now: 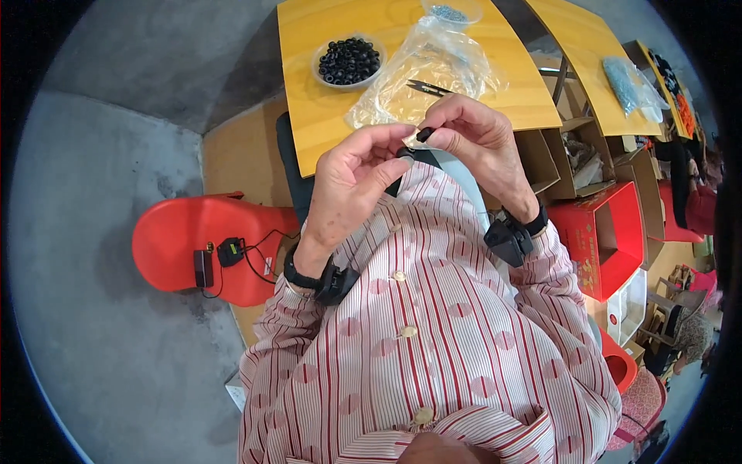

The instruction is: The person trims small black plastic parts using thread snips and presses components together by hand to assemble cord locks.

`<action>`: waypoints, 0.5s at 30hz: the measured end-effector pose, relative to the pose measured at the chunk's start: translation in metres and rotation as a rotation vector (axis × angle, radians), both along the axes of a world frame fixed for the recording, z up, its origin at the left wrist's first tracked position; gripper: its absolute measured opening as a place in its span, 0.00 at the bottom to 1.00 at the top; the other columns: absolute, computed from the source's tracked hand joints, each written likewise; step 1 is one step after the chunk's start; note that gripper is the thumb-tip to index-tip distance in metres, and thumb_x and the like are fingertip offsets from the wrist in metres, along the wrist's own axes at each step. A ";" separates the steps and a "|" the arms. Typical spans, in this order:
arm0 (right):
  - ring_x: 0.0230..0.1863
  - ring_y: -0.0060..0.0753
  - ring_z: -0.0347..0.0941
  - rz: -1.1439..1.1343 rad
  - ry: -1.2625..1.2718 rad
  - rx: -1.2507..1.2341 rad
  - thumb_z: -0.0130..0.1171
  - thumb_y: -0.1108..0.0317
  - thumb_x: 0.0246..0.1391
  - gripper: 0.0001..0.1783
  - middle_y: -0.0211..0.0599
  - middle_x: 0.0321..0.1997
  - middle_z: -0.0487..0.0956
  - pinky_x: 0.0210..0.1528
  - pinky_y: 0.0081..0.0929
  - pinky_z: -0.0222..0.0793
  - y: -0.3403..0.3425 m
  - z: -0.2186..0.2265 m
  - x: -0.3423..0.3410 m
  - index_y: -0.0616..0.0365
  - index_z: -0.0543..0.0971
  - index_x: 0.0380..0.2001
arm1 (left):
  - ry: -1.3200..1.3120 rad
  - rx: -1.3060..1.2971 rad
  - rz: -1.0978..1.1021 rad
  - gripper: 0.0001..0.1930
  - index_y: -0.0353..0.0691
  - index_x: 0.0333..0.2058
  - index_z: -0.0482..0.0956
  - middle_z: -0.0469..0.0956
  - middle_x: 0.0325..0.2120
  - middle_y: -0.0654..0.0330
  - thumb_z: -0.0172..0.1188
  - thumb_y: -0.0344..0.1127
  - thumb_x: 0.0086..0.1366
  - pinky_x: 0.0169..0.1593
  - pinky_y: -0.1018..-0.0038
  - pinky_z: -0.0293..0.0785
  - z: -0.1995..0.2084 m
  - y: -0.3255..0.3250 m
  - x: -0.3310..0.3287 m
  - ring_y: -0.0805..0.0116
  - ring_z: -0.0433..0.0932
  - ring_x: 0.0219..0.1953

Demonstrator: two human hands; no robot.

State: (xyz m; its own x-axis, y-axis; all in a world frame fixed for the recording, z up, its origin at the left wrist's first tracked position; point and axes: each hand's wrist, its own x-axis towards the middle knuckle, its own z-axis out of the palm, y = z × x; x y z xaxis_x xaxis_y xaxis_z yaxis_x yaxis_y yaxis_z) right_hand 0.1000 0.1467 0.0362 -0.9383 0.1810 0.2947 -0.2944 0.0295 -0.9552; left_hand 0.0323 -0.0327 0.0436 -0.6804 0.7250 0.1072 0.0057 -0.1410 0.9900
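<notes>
My left hand (352, 174) is closed in a pinch on a small black ring (407, 151), partly covered by its fingertips. Close against it, my right hand (481, 143) pinches a small black piece (425, 134) between thumb and fingers. A pale scrap (410, 141) shows between the two hands; which hand grips it I cannot tell. Both hands are raised over my lap by the table's near edge. Beyond them, a round clear tub (315, 68) holds many black rings (349, 62). A dark, slim, pointed tool (427, 88) like tweezers lies on a crumpled clear plastic bag (379, 99).
The yellow table (305, 143) carries another clear tub (466, 19) with bluish small parts at its far side. A red stool (174, 240) with black devices and cables stands at left. At right are cardboard boxes (533, 158), a red box (580, 247) and a second table (583, 54).
</notes>
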 end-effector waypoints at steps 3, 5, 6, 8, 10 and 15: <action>0.33 0.16 0.69 0.006 -0.008 0.023 0.61 0.75 0.49 0.05 0.25 0.31 0.76 0.39 0.18 0.67 0.003 -0.002 -0.001 0.62 0.78 0.31 | -0.007 0.075 0.038 0.19 0.32 0.50 0.71 0.74 0.35 0.63 0.57 0.18 0.58 0.43 0.82 0.70 0.003 0.002 0.004 0.78 0.72 0.36; 0.31 0.16 0.67 0.010 0.009 0.082 0.62 0.74 0.48 0.05 0.24 0.30 0.76 0.38 0.17 0.65 0.003 -0.002 0.000 0.61 0.78 0.31 | 0.014 0.063 0.032 0.20 0.32 0.50 0.70 0.74 0.35 0.62 0.57 0.18 0.58 0.43 0.82 0.70 0.005 0.001 0.005 0.78 0.72 0.36; 0.31 0.16 0.67 0.007 0.008 0.080 0.62 0.74 0.48 0.05 0.24 0.30 0.76 0.38 0.17 0.65 0.003 -0.002 0.000 0.61 0.78 0.31 | 0.037 0.055 0.029 0.21 0.32 0.50 0.69 0.74 0.35 0.62 0.57 0.17 0.57 0.43 0.82 0.69 0.006 0.000 0.005 0.78 0.72 0.36; 0.30 0.15 0.65 0.003 0.002 0.057 0.63 0.73 0.47 0.06 0.23 0.29 0.75 0.37 0.17 0.64 0.003 -0.003 0.000 0.60 0.78 0.31 | 0.041 0.049 0.039 0.20 0.32 0.50 0.69 0.74 0.36 0.62 0.57 0.17 0.57 0.43 0.82 0.69 0.007 0.001 0.006 0.78 0.72 0.36; 0.30 0.15 0.65 0.002 0.010 0.077 0.63 0.73 0.47 0.06 0.23 0.29 0.75 0.37 0.17 0.64 0.004 -0.002 0.000 0.60 0.78 0.31 | 0.042 0.043 0.051 0.19 0.32 0.49 0.70 0.74 0.36 0.61 0.57 0.17 0.57 0.43 0.82 0.69 0.007 0.002 0.005 0.78 0.72 0.36; 0.29 0.16 0.65 0.001 0.038 0.101 0.64 0.72 0.47 0.06 0.23 0.29 0.75 0.36 0.17 0.64 0.001 -0.001 0.000 0.60 0.79 0.30 | 0.064 0.022 0.025 0.21 0.32 0.51 0.68 0.74 0.38 0.60 0.58 0.20 0.58 0.46 0.82 0.67 0.006 0.000 0.006 0.77 0.71 0.40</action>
State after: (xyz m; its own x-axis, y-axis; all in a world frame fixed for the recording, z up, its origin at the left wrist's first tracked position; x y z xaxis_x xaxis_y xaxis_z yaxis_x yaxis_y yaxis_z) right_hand 0.1003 0.1473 0.0349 -0.9264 0.1471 0.3465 -0.3301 0.1251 -0.9356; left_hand 0.0381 -0.0322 0.0497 -0.6894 0.7048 0.1669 0.0731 -0.1615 0.9842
